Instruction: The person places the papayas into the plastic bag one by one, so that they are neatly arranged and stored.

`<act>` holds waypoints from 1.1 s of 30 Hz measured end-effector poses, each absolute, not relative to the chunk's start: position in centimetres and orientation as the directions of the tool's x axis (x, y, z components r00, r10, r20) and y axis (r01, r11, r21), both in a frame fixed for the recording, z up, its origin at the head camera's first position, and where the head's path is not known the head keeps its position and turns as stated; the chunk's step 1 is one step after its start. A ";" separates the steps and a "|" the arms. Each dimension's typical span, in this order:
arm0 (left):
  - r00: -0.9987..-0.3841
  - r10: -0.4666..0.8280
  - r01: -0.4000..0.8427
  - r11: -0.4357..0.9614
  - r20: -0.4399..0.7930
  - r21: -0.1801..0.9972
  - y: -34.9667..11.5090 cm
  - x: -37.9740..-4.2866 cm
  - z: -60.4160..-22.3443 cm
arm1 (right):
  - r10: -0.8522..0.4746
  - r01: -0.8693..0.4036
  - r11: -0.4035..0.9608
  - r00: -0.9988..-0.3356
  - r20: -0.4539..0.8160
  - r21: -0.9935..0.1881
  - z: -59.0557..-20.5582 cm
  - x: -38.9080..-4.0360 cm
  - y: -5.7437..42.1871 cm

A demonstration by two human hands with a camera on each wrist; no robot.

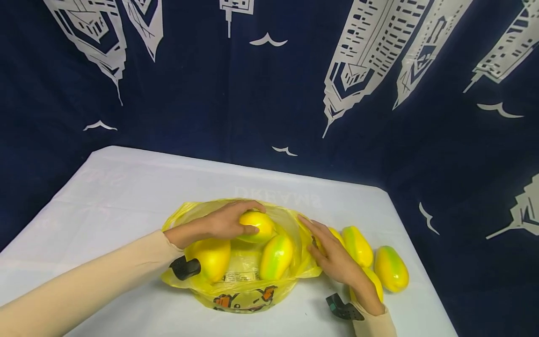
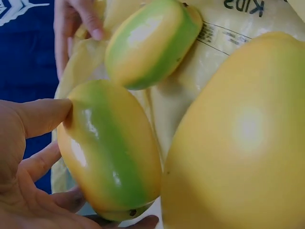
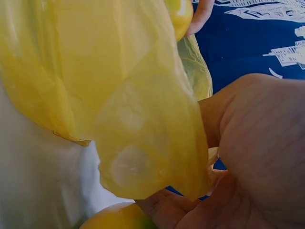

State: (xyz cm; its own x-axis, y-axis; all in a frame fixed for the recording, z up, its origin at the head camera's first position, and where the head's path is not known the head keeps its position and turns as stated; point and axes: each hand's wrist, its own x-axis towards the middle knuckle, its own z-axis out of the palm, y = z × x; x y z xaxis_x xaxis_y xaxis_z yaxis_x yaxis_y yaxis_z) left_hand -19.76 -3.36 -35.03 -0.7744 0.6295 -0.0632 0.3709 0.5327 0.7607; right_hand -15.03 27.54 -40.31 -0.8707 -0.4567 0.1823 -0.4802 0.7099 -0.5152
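Observation:
A yellow plastic bag (image 1: 244, 299) with a printed cartoon lies with its mouth spread wide. Over its far side my left hand (image 1: 229, 220) grips a mango-like yellow fruit (image 2: 112, 150) with a green stripe, thumb on one side and fingers around the other. Inside the bag are another striped fruit (image 1: 276, 257) and a larger-looking yellow fruit (image 1: 212, 260). At the bag's right edge, my right hand (image 1: 334, 255) holds the rim, with the loose plastic flap (image 3: 152, 143) between thumb and fingers. The flap partly hides those fingers in the right wrist view.
Right of the bag, several similar fruits lie on the white-covered table, among them one at the far right (image 1: 391, 269) and one behind it (image 1: 358, 245). My right forearm partly covers a nearer one (image 1: 372, 283). A dark blue printed cloth (image 1: 269, 107) hangs behind the table (image 1: 126, 187).

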 end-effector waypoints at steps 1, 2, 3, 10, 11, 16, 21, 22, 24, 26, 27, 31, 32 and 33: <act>-0.775 0.630 0.388 0.539 -0.051 0.748 -3.2 -19.9 -35.2 | -0.457 -0.482 0.710 -0.870 0.185 -0.514 -40.3 -15.0 27.6; -0.776 0.629 0.401 0.546 -0.044 0.736 -3.1 -20.0 -35.4 | -0.458 -0.483 0.709 -0.870 0.186 -0.514 -40.3 -15.0 27.6; -0.780 0.624 0.402 0.555 -0.044 0.729 -3.0 -20.0 -35.6 | -0.458 -0.484 0.708 -0.869 0.188 -0.514 -40.3 -15.0 27.5; -0.790 0.610 0.409 0.587 -0.051 0.699 -2.3 -20.6 -36.6 | -0.466 -0.497 0.702 -0.862 0.198 -0.510 -40.3 -15.0 27.6; -0.790 0.611 0.414 0.590 -0.047 0.693 -2.3 -20.7 -36.8 | -0.467 -0.499 0.702 -0.861 0.200 -0.509 -40.3 -15.1 27.6; -0.807 0.583 0.375 0.629 -0.094 0.681 -1.9 -20.7 -37.3 | -0.469 -0.502 0.699 -0.859 0.203 -0.509 -40.3 -15.1 27.6; -0.819 0.559 0.348 0.666 -0.132 0.659 -1.6 -20.6 -37.9 | -0.464 -0.495 0.699 -0.863 0.199 -0.516 -40.3 -15.0 27.7; -0.819 0.559 0.350 0.667 -0.131 0.657 -1.6 -20.6 -38.0 | -0.464 -0.494 0.699 -0.863 0.198 -0.517 -40.2 -15.0 27.7; -0.820 0.558 0.354 0.668 -0.127 0.655 -1.6 -20.6 -38.1 | -0.464 -0.495 0.699 -0.863 0.199 -0.516 -40.2 -15.0 27.7; -0.822 0.556 0.356 0.669 -0.122 0.652 -1.6 -20.7 -38.2 | -0.462 -0.493 0.700 -0.865 0.198 -0.517 -40.2 -15.0 27.7; -0.823 0.555 0.356 0.670 -0.121 0.651 -1.6 -20.7 -38.3 | -0.461 -0.492 0.700 -0.865 0.198 -0.517 -40.2 -15.0 27.7; -0.825 0.550 0.354 0.679 -0.127 0.643 -1.6 -20.8 -38.4 | -0.458 -0.489 0.704 -0.867 0.198 -0.515 -40.2 -14.9 27.8; -0.825 0.550 0.355 0.682 -0.129 0.640 -1.6 -20.8 -38.3 | -0.458 -0.490 0.704 -0.867 0.198 -0.515 -40.2 -14.9 27.8; -0.824 0.551 0.356 0.685 -0.132 0.636 -1.6 -20.8 -38.3 | -0.458 -0.489 0.703 -0.867 0.197 -0.516 -40.2 -14.9 27.8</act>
